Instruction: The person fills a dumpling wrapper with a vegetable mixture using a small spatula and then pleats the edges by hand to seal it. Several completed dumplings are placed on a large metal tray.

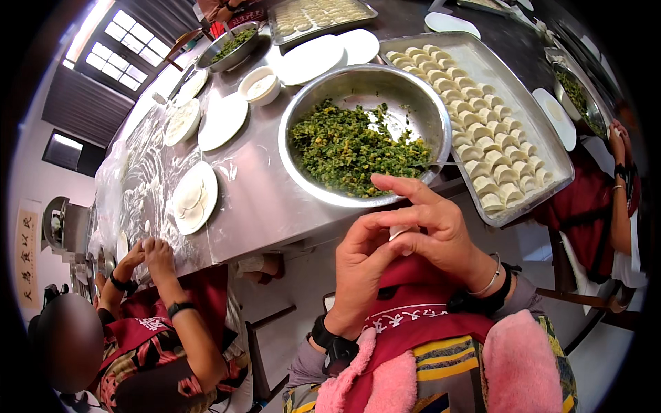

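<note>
Between the fingertips of both hands I pinch a dumpling (pixel 402 232), mostly hidden behind my fingers. My left hand (pixel 361 263) grips it from the left, and my right hand (pixel 439 227) closes over it from the right with the index finger raised. Just beyond my hands stands a large steel bowl (pixel 302 188) of chopped green filling (pixel 356 147) with yellow bits. A thin utensil handle (pixel 446 163) rests across the bowl's right rim. Right of the bowl, a metal tray (pixel 521 98) carries rows of folded dumplings (pixel 477 124).
At left, a co-worker's hands (pixel 155 255) work above the floured steel table (pixel 253 206). Nearby are a plate of dough wrappers (pixel 195 199), an oval plate (pixel 223 121) and a small flour bowl (pixel 260 86). Another filling bowl (pixel 583 98) and a person's hands (pixel 619 139) appear at right.
</note>
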The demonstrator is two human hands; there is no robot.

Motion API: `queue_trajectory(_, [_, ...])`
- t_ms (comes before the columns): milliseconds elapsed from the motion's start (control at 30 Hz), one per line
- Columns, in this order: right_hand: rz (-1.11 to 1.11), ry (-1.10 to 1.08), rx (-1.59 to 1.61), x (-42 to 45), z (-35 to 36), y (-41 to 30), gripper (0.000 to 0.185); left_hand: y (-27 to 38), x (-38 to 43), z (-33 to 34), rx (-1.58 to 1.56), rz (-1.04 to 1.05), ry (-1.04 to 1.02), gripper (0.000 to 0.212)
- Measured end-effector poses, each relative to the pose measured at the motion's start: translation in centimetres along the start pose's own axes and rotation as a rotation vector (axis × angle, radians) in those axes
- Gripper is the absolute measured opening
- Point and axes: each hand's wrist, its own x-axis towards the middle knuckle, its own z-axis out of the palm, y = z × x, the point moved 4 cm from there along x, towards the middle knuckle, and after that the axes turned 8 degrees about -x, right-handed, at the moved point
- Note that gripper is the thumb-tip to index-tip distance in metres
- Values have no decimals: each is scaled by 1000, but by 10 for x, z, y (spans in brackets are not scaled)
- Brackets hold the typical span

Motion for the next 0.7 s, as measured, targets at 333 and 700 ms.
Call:
queue_trajectory(333, [40,49,109,-8,-9,5,8,-5,4,14,-106,-43,-3,25])
queue_trajectory(700, [3,98,92,-12,-21,10,9,-13,7,22,-235,-74,29,31])
